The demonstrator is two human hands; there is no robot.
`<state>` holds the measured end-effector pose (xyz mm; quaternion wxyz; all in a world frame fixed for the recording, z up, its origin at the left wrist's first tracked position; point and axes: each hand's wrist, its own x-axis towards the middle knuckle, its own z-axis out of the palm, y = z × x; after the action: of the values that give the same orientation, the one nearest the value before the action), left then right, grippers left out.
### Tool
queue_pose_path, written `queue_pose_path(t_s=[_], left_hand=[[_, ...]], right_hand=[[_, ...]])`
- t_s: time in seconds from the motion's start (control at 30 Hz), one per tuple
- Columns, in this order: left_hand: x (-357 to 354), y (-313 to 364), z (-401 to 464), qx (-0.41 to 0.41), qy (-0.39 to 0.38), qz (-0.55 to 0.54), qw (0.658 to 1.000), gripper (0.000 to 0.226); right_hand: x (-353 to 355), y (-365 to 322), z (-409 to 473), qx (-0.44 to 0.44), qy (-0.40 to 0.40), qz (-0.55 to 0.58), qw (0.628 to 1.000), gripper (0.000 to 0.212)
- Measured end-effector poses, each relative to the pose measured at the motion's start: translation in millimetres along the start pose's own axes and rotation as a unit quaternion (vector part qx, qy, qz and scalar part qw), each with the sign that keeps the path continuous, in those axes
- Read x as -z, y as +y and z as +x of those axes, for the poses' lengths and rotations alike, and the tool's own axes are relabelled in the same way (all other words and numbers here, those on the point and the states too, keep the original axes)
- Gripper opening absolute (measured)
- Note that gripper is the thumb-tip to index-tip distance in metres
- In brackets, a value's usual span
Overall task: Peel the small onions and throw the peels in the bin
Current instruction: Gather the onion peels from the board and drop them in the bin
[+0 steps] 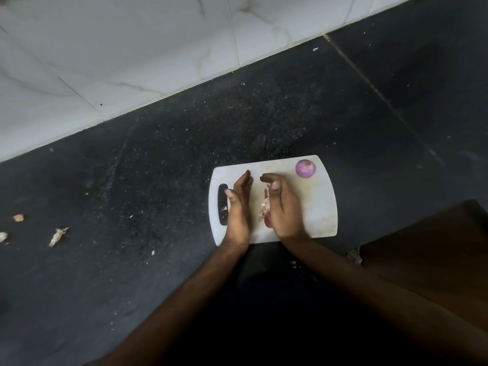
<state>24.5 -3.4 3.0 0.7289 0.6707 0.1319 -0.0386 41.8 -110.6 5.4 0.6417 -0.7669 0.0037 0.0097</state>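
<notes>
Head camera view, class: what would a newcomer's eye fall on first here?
The white cutting board on the dark counter, with both hands over it: left hand and right hand cupped around onion peels. Next, the peeled purple onion at the board's far right corner, then peel scraps far left.

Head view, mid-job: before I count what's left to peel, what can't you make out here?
- Bin: none in the head view; out of frame.
- Peels between the left hand and right hand: partly covered by the right hand, so a whole onion there can't be confirmed.
- Peeled onion on the cutting board: underside hidden.
- Scraps on the counter: too small to identify.
</notes>
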Motion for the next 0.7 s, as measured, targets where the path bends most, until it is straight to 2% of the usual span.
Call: queue_pose_path(t_s=[0.03, 0.1, 0.17, 0.23, 0.27, 0.37, 0.43, 0.5, 0.7], left_hand=[[-2, 4, -1, 0.002, 0.004, -0.009, 1.0, 0.077], [2, 12, -2, 0.001, 0.009, -0.05, 0.999, 0.105], [8, 6, 2, 0.004, 0.012, -0.076, 0.997, 0.117], [13, 6, 5, -0.003, -0.003, -0.102, 0.995, 0.117], [15, 4, 7, -0.005, -0.005, -0.105, 0.994, 0.117], [17, 1, 7, -0.016, -0.004, -0.098, 0.995, 0.116], [17, 0, 7, -0.018, -0.006, -0.097, 0.995, 0.116], [17, 1, 6, -0.014, -0.007, -0.093, 0.996, 0.115], [16, 2, 7, -0.016, -0.005, -0.091, 0.996, 0.118]], right_hand=[[0, -3, 5, -0.011, 0.023, 0.045, 0.999, 0.042], [9, -6, 10, -0.03, 0.057, 0.109, 0.992, 0.044], [30, -7, 6, -0.021, 0.066, 0.051, 0.996, 0.038], [54, -4, -5, 0.009, 0.023, -0.058, 0.998, 0.027], [65, -1, -11, 0.023, -0.019, -0.102, 0.994, 0.033], [74, 12, -22, 0.042, -0.144, -0.225, 0.963, 0.085], [65, 23, -21, 0.099, -0.17, -0.317, 0.928, 0.104], [52, 24, -13, 0.121, -0.174, -0.34, 0.916, 0.103], [35, 18, 20, 0.108, -0.187, -0.32, 0.923, 0.082]])
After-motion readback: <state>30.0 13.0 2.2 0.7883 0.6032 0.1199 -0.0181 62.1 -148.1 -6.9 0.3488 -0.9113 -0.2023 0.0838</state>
